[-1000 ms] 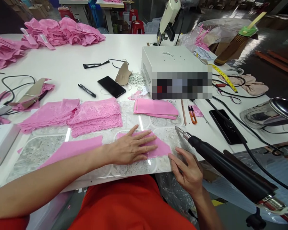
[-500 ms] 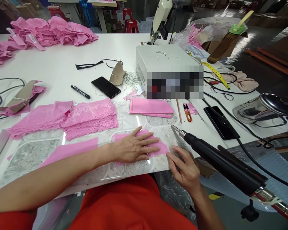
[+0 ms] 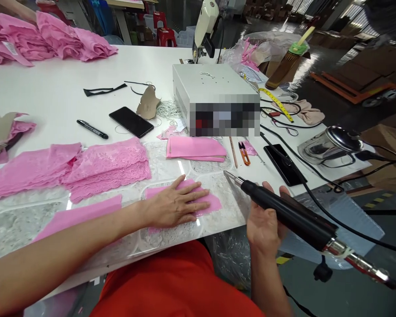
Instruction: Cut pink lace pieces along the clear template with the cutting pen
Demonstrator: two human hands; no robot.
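My left hand [image 3: 174, 204] lies flat with spread fingers on a small pink fabric piece [image 3: 211, 203] on the grey patterned work mat [image 3: 224, 211]. My right hand [image 3: 267, 220] is at the table's front edge, its fingers curling round the black handle of a corded tool [image 3: 284, 211] whose metal tip [image 3: 229, 177] points toward the pink piece. A folded pink fabric stack [image 3: 196, 149] lies just beyond. Pink lace pieces [image 3: 105, 165] lie to the left.
A white control box [image 3: 214, 97] stands behind the mat. Orange snips [image 3: 244, 153], a pencil [image 3: 232, 152], two black phones [image 3: 131, 122] [image 3: 284, 164], a marker [image 3: 92, 129], a metal kettle [image 3: 330, 147] and cables lie around. Pink garment piles [image 3: 53, 39] sit far left.
My right hand lifted from the mat's edge and took hold of the black tool's handle. The left hand stayed pressed on the pink piece.
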